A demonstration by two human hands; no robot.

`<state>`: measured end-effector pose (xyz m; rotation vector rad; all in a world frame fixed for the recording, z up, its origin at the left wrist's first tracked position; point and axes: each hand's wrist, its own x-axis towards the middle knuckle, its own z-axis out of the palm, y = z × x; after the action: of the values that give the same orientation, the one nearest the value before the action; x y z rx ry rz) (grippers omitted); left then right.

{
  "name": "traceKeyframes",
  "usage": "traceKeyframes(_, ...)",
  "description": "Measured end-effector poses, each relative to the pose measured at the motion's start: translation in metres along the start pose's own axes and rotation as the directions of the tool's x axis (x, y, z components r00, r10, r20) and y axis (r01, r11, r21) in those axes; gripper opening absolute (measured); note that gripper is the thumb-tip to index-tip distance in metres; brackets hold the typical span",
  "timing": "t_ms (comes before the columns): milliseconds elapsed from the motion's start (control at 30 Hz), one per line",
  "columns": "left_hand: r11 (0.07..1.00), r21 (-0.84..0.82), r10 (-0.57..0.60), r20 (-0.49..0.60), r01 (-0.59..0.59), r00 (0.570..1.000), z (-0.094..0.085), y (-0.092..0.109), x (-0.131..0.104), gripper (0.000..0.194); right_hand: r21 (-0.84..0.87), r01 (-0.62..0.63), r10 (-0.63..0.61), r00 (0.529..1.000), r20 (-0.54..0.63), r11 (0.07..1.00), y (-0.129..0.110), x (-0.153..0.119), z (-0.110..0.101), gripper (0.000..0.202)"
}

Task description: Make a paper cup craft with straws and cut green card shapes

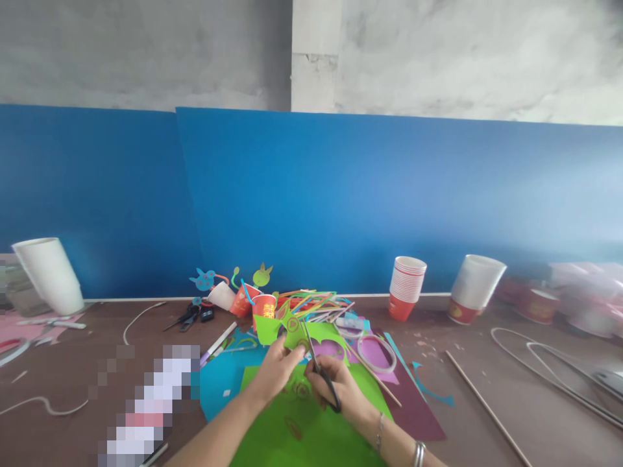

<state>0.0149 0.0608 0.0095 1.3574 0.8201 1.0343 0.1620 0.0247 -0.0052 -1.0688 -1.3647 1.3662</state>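
Observation:
My left hand [278, 366] pinches a piece of light green paper [272, 329] that has round drawn shapes on it. In my right hand [341, 387] are black-handled scissors [327, 383], their blades pointing up and left at the paper's edge. Whether the blades are parted is too small to tell. Under both hands lies a larger green sheet [311, 436] with reddish drawn marks, on top of blue paper [213, 383]. Just behind the hands is a pile of colourful thin sticks [311, 303].
Decorated red cups [264, 306] stand behind at centre-left. Stacked paper cups [407, 285] and a wrapped cup stack [477, 288] stand at the back right. A roll of tape [376, 354], a wooden stick [487, 408] and a white cable [545, 370] lie to the right.

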Motion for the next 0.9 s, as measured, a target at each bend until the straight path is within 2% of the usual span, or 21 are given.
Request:
traceKeyframes(133, 1.000, 0.020, 0.013, 0.026, -0.014, 1.000, -0.005, -0.002, 0.002, 0.033, -0.017, -0.011, 0.010, 1.000, -0.009, 1.000, -0.001, 0.000, 0.001, 0.033)
traceKeyframes(300, 0.999, 0.050, -0.012, 0.000, 0.012, 1.000, -0.008, -0.002, 0.003, 0.036, -0.039, -0.022, 0.022, 1.000, -0.009, 0.999, -0.003, 0.000, 0.001, 0.033)
traceKeyframes(533, 0.999, 0.003, -0.049, -0.155, 0.050, 0.987, 0.000, 0.000, 0.002, 0.030, -0.020, -0.017, 0.016, 1.000, -0.023, 1.000, -0.002, 0.001, 0.001, 0.033)
traceKeyframes(633, 0.998, -0.023, -0.053, -0.183, 0.050, 0.982, 0.003, -0.001, 0.002, 0.030, 0.000, -0.024, 0.024, 1.000, -0.009, 1.000, 0.000, 0.001, 0.000, 0.033)
traceKeyframes(900, 1.000, -0.022, -0.015, -0.112, 0.012, 0.994, 0.001, 0.008, 0.003, 0.019, -0.009, -0.011, 0.011, 1.000, -0.010, 1.000, -0.002, 0.000, 0.000, 0.032)
